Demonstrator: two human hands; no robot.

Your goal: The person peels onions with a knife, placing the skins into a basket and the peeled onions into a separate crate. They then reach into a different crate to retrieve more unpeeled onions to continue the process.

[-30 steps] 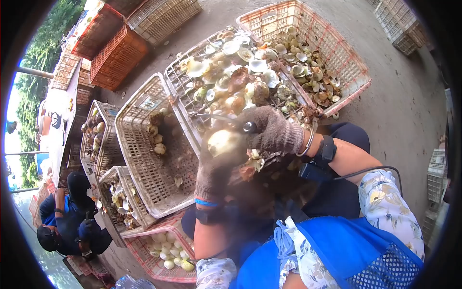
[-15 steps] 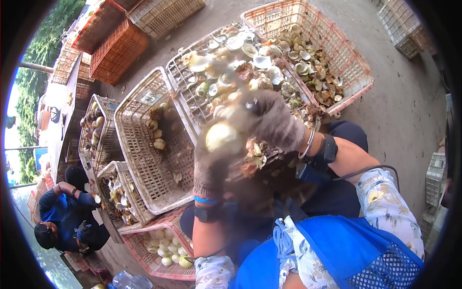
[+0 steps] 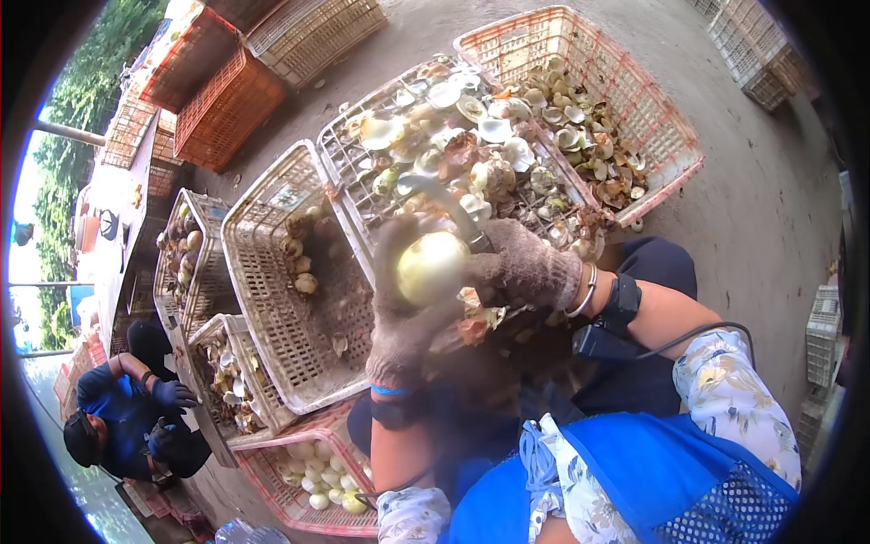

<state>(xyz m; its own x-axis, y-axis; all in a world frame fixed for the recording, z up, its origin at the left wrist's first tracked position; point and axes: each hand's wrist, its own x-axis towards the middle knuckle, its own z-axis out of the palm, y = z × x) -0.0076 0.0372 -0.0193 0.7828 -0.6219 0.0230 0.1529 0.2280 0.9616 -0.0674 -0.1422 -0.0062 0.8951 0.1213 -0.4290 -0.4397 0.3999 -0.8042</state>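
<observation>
My left hand (image 3: 396,340), in a brown knitted glove, cups a pale, peeled onion (image 3: 433,269) with its fingers wrapped round the side. Right beside the onion, my gloved right hand (image 3: 539,265) grips a knife with a curved blade (image 3: 453,201); its fingers are closed on the handle, which is mostly hidden. The blade arcs up and away over the far side of the onion. Both hands are above the near edge of an upturned crate (image 3: 339,198) strewn with onion skins and cut ends (image 3: 496,130).
A deep crate (image 3: 256,295) with a few unpeeled onions (image 3: 305,284) stands to the left. Peeled onions lie in a pink crate (image 3: 299,524) at lower left. Peelings partly fill another crate (image 3: 657,113) at upper right. A co-worker (image 3: 116,399) sits at far left.
My right hand has come down and closer to me, its knife now beside the onion. The onion shows more sharply. The co-worker's hand has shifted slightly.
</observation>
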